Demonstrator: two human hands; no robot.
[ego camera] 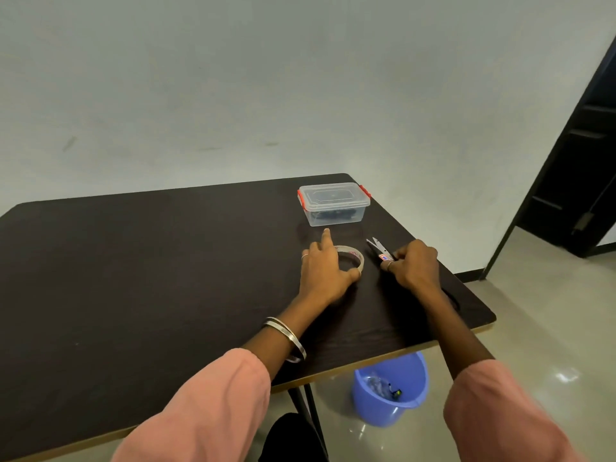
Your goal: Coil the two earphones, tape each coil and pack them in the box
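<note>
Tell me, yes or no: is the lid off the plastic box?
No. The clear lid sits closed on the plastic box, with its red clips at both ends.

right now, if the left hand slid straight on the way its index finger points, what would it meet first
Most likely the clear box. The left hand holds the tape roll, index finger pointing across bare table at the box's near wall. Depth is hard to judge.

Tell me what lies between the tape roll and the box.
Nothing: in the head view, only bare table separates the tape roll from the box.
</note>
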